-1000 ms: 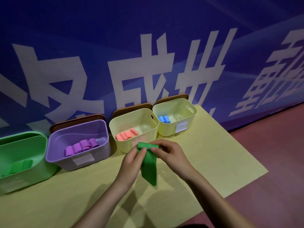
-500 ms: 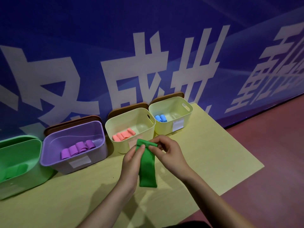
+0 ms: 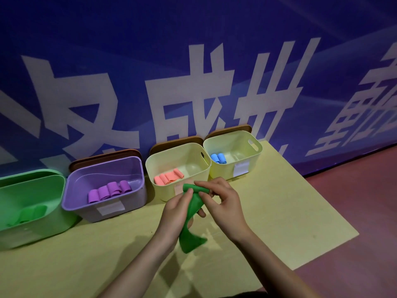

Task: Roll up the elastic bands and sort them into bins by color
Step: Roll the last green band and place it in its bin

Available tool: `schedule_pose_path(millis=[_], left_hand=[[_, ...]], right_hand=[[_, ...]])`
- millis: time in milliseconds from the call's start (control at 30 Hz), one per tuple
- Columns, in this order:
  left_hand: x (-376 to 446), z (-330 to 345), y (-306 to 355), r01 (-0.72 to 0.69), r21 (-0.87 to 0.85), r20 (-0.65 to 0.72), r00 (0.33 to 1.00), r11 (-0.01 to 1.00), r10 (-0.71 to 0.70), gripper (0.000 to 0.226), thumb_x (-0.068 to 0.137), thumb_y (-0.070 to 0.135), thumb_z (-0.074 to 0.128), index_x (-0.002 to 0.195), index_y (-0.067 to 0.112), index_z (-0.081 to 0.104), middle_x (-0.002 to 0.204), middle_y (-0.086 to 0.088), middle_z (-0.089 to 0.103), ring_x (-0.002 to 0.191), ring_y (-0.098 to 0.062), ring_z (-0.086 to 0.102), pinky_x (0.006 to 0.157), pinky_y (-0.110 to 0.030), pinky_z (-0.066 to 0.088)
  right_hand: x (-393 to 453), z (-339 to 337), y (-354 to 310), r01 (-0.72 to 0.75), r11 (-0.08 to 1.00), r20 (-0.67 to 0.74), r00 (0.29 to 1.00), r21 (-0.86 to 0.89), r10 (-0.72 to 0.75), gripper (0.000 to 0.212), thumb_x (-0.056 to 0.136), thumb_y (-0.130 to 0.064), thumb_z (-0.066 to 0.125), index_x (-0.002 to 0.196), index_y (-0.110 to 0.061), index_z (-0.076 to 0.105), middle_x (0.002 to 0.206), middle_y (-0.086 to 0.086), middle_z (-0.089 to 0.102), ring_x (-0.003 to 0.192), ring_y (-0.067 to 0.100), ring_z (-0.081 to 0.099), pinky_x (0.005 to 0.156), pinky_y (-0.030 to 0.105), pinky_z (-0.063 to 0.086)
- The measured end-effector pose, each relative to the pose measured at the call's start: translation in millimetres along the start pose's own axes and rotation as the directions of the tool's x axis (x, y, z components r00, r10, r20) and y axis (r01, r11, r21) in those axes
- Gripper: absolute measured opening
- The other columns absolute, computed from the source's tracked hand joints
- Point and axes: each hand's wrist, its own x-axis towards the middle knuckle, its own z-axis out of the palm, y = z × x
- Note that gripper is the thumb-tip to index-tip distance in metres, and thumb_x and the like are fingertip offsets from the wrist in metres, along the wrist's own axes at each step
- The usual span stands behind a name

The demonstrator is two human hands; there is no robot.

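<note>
Both hands, left (image 3: 175,208) & right (image 3: 219,201), pinch green band (image 3: 191,224) at rolled top; looks soft, floppy, prob. stretchy — I'd grip the roll.

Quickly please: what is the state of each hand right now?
Left hand: closed, pinching the green band near its rolled top.
Right hand: closed, holding the same band's rolled top end.
</note>
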Motion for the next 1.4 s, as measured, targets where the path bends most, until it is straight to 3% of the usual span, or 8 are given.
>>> schedule_pose_path(millis=[267, 567, 767, 867, 1033, 1200, 1300, 1400], left_hand=[[6.0, -7.8, 6.0, -0.003, -0.071, -0.091, 0.996, 0.997, -0.003, 0.029, 0.096, 0.032, 0.05, 0.09, 0.012, 0.07, 0.062, -0.009, 0.062, 0.053, -0.015, 0.055, 0.042, -0.019, 0.027], [0.6, -12.9, 6.5, -0.082, -0.086, -0.101, 0.992, 0.993, 0.073, 0.023, 0.098, 0.017, 0.046, 0.093, 0.003, 0.063, 0.06, -0.002, 0.063, 0.052, -0.008, 0.058, 0.045, -0.014, 0.038], [-6.5, -4.5, 3.9, -0.125, -0.043, -0.022, 0.992, 0.991, 0.124, 0.024, 0.1, 0.012, 0.04, 0.096, 0.005, 0.063, 0.057, 0.0, 0.064, 0.05, -0.004, 0.056, 0.047, -0.013, 0.039], [-5.9, 0.8, 2.5, -0.135, -0.036, 0.009, 0.991, 0.99, 0.136, 0.024, 0.1, 0.009, 0.039, 0.094, 0.005, 0.062, 0.058, 0.0, 0.063, 0.048, -0.004, 0.055, 0.046, -0.012, 0.038], [-0.7, 16.5, -6.7, -0.117, 0.048, 0.075, 0.991, 0.992, 0.113, 0.025, 0.101, 0.009, 0.037, 0.093, 0.008, 0.061, 0.062, -0.004, 0.059, 0.047, -0.003, 0.052, 0.046, -0.012, 0.037], [2.3, 31.0, -17.9, -0.078, 0.271, 0.122, 0.991, 0.96, 0.046, 0.029, 0.101, 0.018, 0.042, 0.077, 0.01, 0.057, 0.046, 0.006, 0.048, 0.047, -0.009, 0.044, 0.05, -0.024, 0.033], [2.5, 29.6, -22.8, -0.06, 0.32, 0.125, 0.992, 0.946, 0.021, 0.034, 0.1, 0.023, 0.045, 0.09, -0.006, 0.059, 0.052, 0.006, 0.043, 0.052, -0.014, 0.04, 0.054, -0.03, 0.028], [-3.4, 25.1, -22.1, -0.063, 0.309, 0.122, 0.992, 0.949, 0.027, 0.036, 0.099, 0.026, 0.046, 0.092, -0.007, 0.058, 0.057, 0.002, 0.043, 0.055, -0.016, 0.039, 0.053, -0.03, 0.027]], right_hand=[[9.1, 12.1, 1.2, 0.032, 0.999, 0.036, 0.999, -0.019, -0.031, 0.038, 0.081, 0.0, 0.065, 0.102, -0.03, 0.074, 0.085, 0.0, 0.059, 0.081, 0.013, 0.057, 0.077, 0.014, 0.044], [17.5, 3.6, -3.1, -0.049, 0.991, 0.283, 0.959, 0.124, 0.012, 0.032, 0.086, -0.032, 0.054, 0.11, -0.024, 0.072, 0.102, 0.0, 0.063, 0.101, 0.015, 0.061, 0.085, 0.029, 0.051], [11.2, -1.5, -7.3, -0.214, 0.956, 0.222, 0.96, 0.2, 0.169, 0.026, 0.094, -0.006, 0.057, 0.114, -0.019, 0.069, 0.076, -0.009, 0.065, 0.075, 0.003, 0.06, 0.072, 0.016, 0.047], [6.1, -9.7, -9.6, -0.214, 0.959, 0.207, 0.963, 0.188, 0.175, 0.022, 0.094, -0.007, 0.057, 0.099, -0.023, 0.072, 0.072, -0.01, 0.067, 0.065, 0.002, 0.057, 0.065, 0.017, 0.045], [-5.9, -27.7, -3.2, -0.186, 0.979, 0.136, 0.975, 0.085, 0.174, 0.015, 0.089, -0.017, 0.063, 0.085, -0.028, 0.074, 0.07, 0.014, 0.063, 0.064, 0.011, 0.047, 0.062, 0.025, 0.04], [-22.7, -42.5, 8.8, -0.171, 0.982, 0.024, 0.985, -0.083, 0.173, 0.008, 0.083, -0.028, 0.062, 0.08, -0.023, 0.067, 0.069, 0.011, 0.059, 0.06, 0.005, 0.044, 0.059, 0.031, 0.041], [-31.4, -41.3, 12.9, -0.135, 0.983, 0.011, 0.99, -0.125, 0.137, 0.011, 0.084, -0.025, 0.059, 0.075, -0.019, 0.06, 0.062, 0.004, 0.053, 0.058, 0.005, 0.041, 0.057, 0.037, 0.04], [-35.5, -35.7, 12.5, -0.088, 0.988, 0.005, 0.996, -0.13, 0.089, 0.013, 0.085, -0.023, 0.058, 0.072, -0.019, 0.055, 0.061, -0.005, 0.047, 0.058, 0.006, 0.04, 0.056, 0.036, 0.038]])
